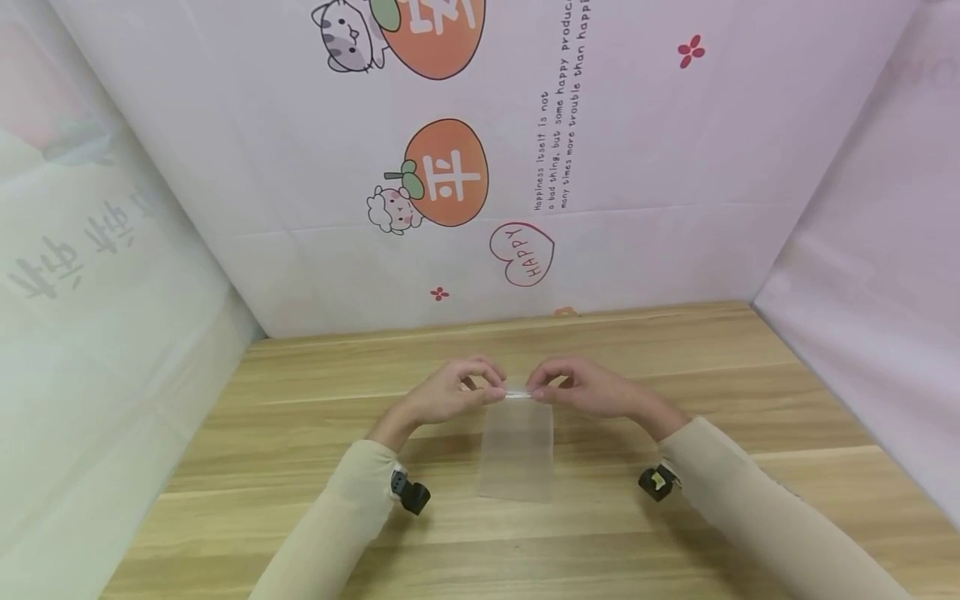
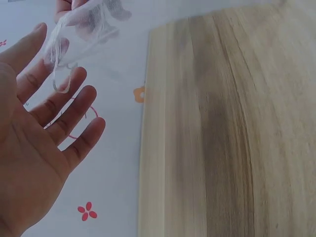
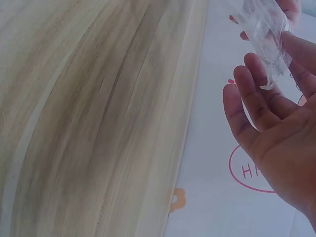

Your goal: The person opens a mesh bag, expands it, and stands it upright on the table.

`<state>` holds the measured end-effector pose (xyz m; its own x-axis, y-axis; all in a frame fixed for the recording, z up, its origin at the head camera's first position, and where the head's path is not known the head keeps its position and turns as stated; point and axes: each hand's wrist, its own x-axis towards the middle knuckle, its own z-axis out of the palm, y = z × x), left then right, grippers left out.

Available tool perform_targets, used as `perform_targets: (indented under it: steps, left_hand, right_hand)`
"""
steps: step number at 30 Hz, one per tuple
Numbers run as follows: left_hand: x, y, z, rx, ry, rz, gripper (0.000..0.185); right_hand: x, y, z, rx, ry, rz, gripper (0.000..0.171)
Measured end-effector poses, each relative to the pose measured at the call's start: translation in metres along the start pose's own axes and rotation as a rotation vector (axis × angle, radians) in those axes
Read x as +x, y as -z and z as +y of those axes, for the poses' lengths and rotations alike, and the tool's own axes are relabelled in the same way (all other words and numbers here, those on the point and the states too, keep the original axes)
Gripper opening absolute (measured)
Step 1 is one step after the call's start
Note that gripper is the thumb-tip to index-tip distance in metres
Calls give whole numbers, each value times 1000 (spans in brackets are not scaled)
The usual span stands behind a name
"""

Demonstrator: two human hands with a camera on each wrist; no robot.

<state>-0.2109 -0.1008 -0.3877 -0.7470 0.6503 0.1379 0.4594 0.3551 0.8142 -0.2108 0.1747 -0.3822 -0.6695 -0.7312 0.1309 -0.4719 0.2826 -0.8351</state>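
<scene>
Left hand (image 1: 450, 393) and right hand (image 1: 585, 390) pinching top edge of clear plastic bag (image 1: 517, 450) between them, bag hanging toward wooden tabletop (image 1: 675, 533)

A pale wooden table (image 1: 675, 533) with streaky grain fills the lower view. Behind it hangs a light printed cloth (image 1: 675, 167) showing orange fruits (image 1: 448, 173), a cartoon cat (image 1: 345, 35), a red heart (image 1: 522, 254) and small red flowers (image 1: 691, 51). Plain pale sheets close off both sides.

Clear bag (image 1: 516, 450), pale wood-grain table (image 1: 675, 533).
</scene>
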Motion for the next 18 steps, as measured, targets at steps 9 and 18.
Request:
perform_targets:
  steps: [9, 18]
  left_hand:
    - [-2, 4, -6, 40, 49, 3, 13]
    - [-3, 7, -6, 76, 41, 17, 17]
  right_hand:
    - [-3, 1, 1, 8, 5, -1, 7]
    - [-6, 2, 1, -21, -16, -8, 8]
